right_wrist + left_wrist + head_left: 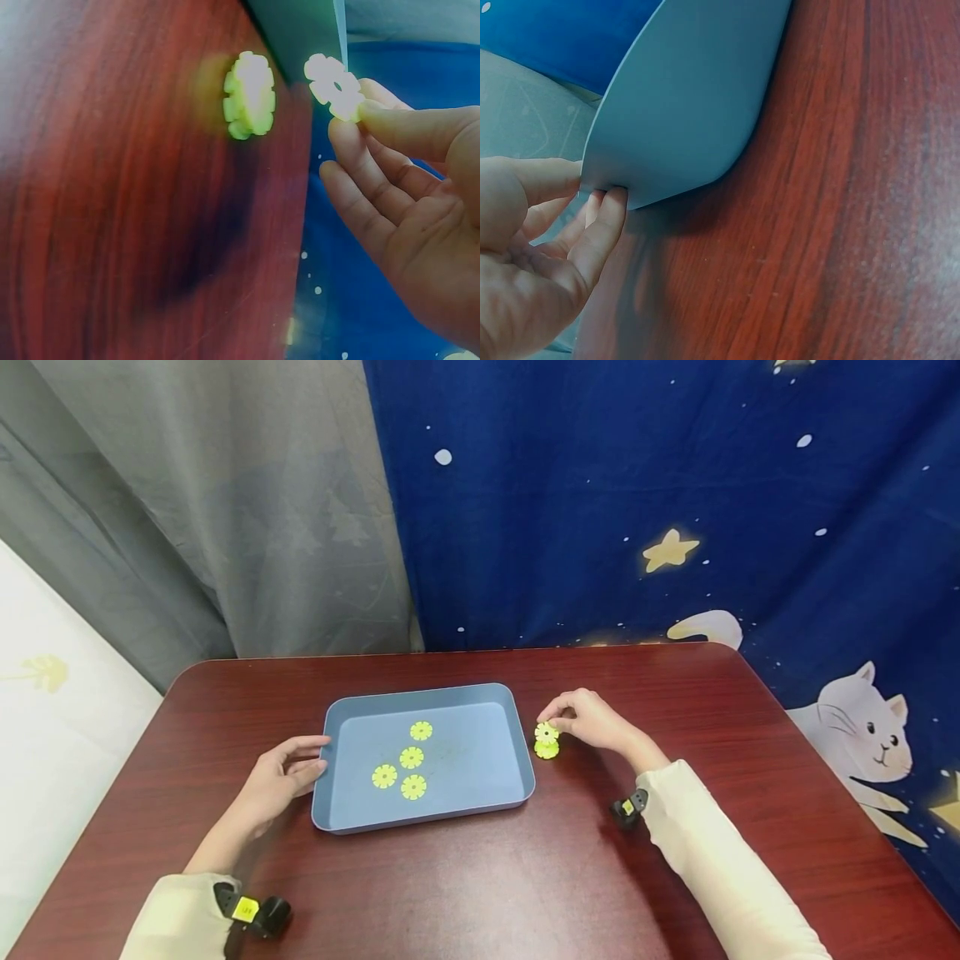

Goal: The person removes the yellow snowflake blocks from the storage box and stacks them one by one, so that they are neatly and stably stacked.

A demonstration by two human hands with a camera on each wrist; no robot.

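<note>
In the head view, a blue-grey tray (465, 752) holds several yellow-green, flower-shaped notched discs (412, 757). My left hand (276, 781) is at the tray's left side; in the left wrist view its thumb reaches over the rim while fingers (604, 229) press the outer wall. Just right of the tray, my right hand (588, 718) pinches a notched disc (335, 88) between thumb and fingertips, raised off the table. Below it lies more yellow-green (250, 96), standing thick on the table; whether it is one disc or a stack I cannot tell.
The dark red wooden table (480, 893) ends at a back edge before a grey curtain (225, 527) and a blue curtain (562, 527) with stars and a cat. A wrist camera (258, 914) sits on the left sleeve, another (628, 807) on the right.
</note>
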